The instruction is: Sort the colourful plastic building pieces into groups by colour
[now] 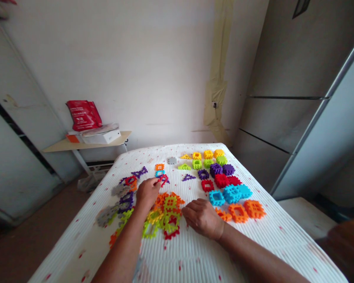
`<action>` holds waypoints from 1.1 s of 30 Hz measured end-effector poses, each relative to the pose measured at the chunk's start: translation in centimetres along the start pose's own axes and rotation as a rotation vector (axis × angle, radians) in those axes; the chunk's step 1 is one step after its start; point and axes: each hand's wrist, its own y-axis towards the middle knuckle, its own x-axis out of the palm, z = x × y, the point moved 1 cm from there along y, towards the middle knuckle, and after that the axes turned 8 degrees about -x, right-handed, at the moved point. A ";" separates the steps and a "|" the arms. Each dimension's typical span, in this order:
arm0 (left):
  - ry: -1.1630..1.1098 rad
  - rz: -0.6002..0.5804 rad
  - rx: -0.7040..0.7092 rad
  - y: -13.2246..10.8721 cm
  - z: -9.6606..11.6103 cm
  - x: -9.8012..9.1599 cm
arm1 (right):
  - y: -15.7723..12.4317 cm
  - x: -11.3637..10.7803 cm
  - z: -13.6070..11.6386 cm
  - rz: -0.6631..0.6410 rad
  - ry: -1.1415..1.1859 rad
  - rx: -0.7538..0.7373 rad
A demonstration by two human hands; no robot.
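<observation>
My left hand (147, 193) pinches a red plastic interlocking piece (164, 179) above the table, beside small purple, cyan and orange (159, 167) pieces. My right hand (203, 218) is closed with its fingers curled, at the right edge of a mixed pile; whether it holds anything is hidden. That pile has green window pieces (170, 203), yellow pieces (154, 216), orange ones and a red piece (172, 234) underneath. Further left lie grey pieces (106, 216) and purple pieces (126, 201), partly overlapping.
Colour-sorted rows stand on the right: yellow (208, 154), green (208, 163), purple (216, 169), red (221, 180), cyan (232, 193) and orange (254, 209). A white ribbed cloth (188, 255) covers the table. A fridge (280, 78) stands right; a small side table (59, 147) stands left.
</observation>
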 end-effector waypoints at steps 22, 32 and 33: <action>-0.705 -0.317 -0.098 -7.8 0.1 2.2 | 0.4 -0.9 0.3 -0.011 0.261 0.087; -0.702 -0.356 -0.085 -8.5 0.9 2.6 | 1.7 -2.6 0.0 -0.251 0.202 0.171; -0.692 -0.350 -0.082 -8.6 1.0 2.5 | 2.0 -2.9 0.1 -0.280 0.174 0.176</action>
